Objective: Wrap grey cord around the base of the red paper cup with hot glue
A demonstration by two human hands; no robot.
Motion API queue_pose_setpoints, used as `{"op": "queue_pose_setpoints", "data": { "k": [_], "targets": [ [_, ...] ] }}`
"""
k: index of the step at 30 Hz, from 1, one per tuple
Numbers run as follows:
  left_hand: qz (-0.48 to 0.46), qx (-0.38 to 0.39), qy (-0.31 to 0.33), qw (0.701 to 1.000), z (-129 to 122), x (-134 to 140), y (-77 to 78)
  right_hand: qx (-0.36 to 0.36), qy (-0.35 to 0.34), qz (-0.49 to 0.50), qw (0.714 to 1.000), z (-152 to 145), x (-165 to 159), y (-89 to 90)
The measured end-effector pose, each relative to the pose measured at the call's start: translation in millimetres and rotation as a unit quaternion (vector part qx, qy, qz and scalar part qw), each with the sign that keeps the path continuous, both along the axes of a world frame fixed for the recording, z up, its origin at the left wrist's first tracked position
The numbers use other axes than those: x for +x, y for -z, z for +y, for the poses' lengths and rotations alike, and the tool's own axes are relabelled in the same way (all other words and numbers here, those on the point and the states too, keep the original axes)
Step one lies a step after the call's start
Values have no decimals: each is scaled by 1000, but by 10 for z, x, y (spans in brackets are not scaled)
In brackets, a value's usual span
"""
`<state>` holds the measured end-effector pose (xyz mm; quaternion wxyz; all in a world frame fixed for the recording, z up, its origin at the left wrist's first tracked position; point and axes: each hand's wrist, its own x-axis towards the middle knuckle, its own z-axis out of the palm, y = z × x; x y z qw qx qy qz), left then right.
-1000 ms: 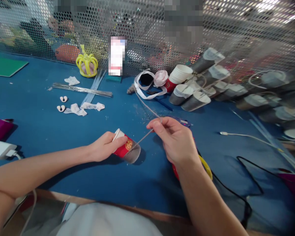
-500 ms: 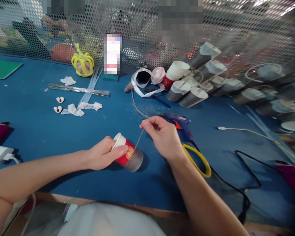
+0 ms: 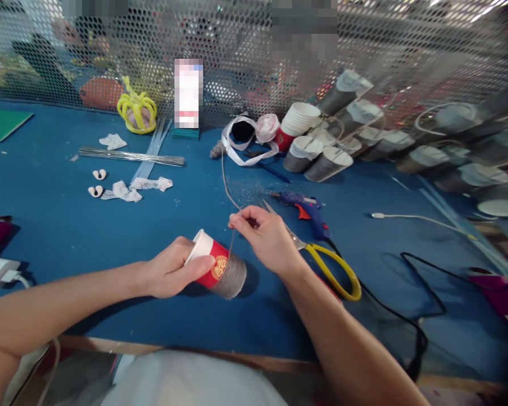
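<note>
A red and white paper cup (image 3: pixel 206 265) lies tilted in my left hand (image 3: pixel 171 269), whose fingers reach inside the rim while the thumb presses on the outside. Grey cord (image 3: pixel 232 276) is wound round the cup's bottom end. Between thumb and fingertips, my right hand (image 3: pixel 265 234) pinches the loose cord just above the cup. From there the cord (image 3: pixel 225 177) runs back across the table to a small grey bundle (image 3: pixel 217 149). Scissors with yellow handles (image 3: pixel 332 273) lie beside my right wrist, partly hidden. A blue glue gun (image 3: pixel 309 210) rests just beyond them.
Grey-wrapped cups (image 3: pixel 330 164) and stacked paper cups (image 3: pixel 300 119) stand at the back right. A phone (image 3: pixel 187 96) leans against the mesh screen (image 3: pixel 237 62). Thin wires (image 3: pixel 131 156), lace pieces (image 3: pixel 152 184) and a yellow crown-shaped piece (image 3: pixel 138 113) lie left. A black cable (image 3: pixel 389 309) trails right.
My right hand has moved slightly left and down with the cord, closer to the cup. More of the scissors shows. The cup has turned a little in my left hand.
</note>
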<state>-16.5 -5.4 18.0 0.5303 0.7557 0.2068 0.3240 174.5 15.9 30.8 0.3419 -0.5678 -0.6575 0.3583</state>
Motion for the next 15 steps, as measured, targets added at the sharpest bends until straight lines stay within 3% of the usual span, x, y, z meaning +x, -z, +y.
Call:
{"op": "queue_pose_setpoints", "data": {
  "k": [15],
  "targets": [
    [-18,137,-7,990,17,11,-25,-42,-66,-4,997,-20,-44,86]
  ]
}}
